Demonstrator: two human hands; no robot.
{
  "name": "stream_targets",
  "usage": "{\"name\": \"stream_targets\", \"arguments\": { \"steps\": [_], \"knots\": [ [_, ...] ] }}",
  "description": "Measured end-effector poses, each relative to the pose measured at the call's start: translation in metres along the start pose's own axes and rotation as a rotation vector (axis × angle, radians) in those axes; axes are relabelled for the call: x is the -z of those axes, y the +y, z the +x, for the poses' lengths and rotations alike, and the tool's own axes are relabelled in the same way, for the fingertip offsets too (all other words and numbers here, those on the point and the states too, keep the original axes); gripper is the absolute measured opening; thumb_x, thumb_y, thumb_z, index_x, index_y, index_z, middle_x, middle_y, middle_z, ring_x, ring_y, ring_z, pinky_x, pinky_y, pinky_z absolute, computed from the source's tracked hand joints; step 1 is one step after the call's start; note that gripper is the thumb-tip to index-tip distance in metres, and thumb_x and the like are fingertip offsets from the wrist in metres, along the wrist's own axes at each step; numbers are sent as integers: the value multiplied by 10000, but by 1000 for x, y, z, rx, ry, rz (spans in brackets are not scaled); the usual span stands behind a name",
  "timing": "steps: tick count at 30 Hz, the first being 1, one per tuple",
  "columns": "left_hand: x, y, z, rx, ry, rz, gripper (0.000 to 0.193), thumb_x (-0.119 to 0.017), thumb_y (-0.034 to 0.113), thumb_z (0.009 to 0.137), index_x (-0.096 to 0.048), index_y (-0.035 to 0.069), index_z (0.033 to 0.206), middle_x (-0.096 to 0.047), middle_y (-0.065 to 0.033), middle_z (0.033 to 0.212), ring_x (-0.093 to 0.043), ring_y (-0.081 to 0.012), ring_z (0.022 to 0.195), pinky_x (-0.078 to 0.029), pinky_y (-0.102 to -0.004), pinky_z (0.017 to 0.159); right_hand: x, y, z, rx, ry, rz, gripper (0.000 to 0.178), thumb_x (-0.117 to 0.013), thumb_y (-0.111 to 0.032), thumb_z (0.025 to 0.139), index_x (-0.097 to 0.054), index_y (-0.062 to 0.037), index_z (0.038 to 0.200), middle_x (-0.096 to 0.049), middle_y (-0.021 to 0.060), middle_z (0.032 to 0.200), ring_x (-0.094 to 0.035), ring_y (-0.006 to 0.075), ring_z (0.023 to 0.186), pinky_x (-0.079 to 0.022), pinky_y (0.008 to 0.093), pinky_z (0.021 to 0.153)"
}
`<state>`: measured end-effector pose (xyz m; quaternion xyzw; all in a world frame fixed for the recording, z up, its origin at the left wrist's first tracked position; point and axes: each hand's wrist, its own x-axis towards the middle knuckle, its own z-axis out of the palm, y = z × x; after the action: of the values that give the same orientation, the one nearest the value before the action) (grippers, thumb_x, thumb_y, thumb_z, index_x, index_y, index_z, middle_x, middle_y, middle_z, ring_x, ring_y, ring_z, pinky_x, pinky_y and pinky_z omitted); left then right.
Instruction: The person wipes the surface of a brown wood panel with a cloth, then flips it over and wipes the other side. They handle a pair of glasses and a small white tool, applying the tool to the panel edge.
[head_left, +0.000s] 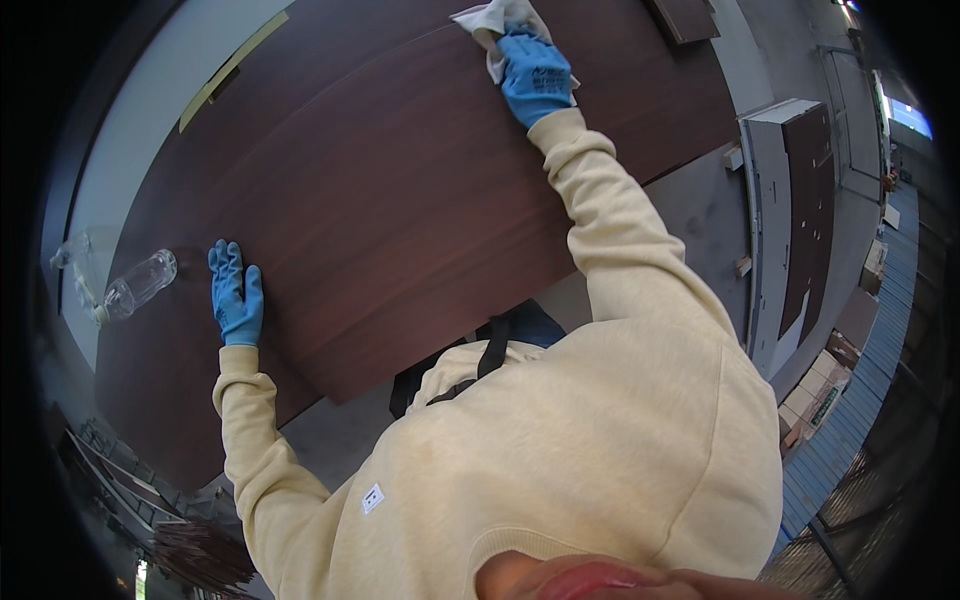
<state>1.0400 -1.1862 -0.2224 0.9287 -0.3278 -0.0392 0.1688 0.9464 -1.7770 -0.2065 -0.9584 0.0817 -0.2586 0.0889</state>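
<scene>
A large dark reddish-brown wood panel (400,190) lies flat in front of me. Far out on it, my right hand (537,78), in a blue glove, presses a white cloth (488,25) against the surface; the cloth bunches out past the fingers on both sides. My left hand (236,295), gloved in the same blue, rests on the panel at the left with its fingers stretched out and nothing in them. Just left of it lies a clear bottle (140,285) on its side, its neck pointing down and left.
Another clear bottle-like object (75,258) sits at the far left. A yellow strip (232,70) runs along the panel's far left edge. A smaller brown board (683,18) lies at the far right. Beyond the right edge stands a stack of panels (790,220).
</scene>
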Motion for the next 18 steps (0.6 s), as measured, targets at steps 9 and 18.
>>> {"name": "stream_targets", "arguments": {
  "steps": [9,18],
  "knots": [
    [4,-8,-15,-6,16,50,548,-645,217,1039,-544,58,1553,-439,-174,1667,-353,-366,1577,-301,-450,1289,-15,-163,-53,312,-68,340,101,-685,-153,904,-688,-126,1001,-709,107,970,-697,273,880,-559,417,844],
    [8,57,-11,158,196,216,664,-691,271,956,-519,71,1565,-391,-209,1686,-357,-400,1568,-319,-508,1269,-41,-5,3,21,126,47,256,-614,-100,966,-757,-88,1177,-754,136,1274,-710,359,1159,-556,453,1035]
  ]
}}
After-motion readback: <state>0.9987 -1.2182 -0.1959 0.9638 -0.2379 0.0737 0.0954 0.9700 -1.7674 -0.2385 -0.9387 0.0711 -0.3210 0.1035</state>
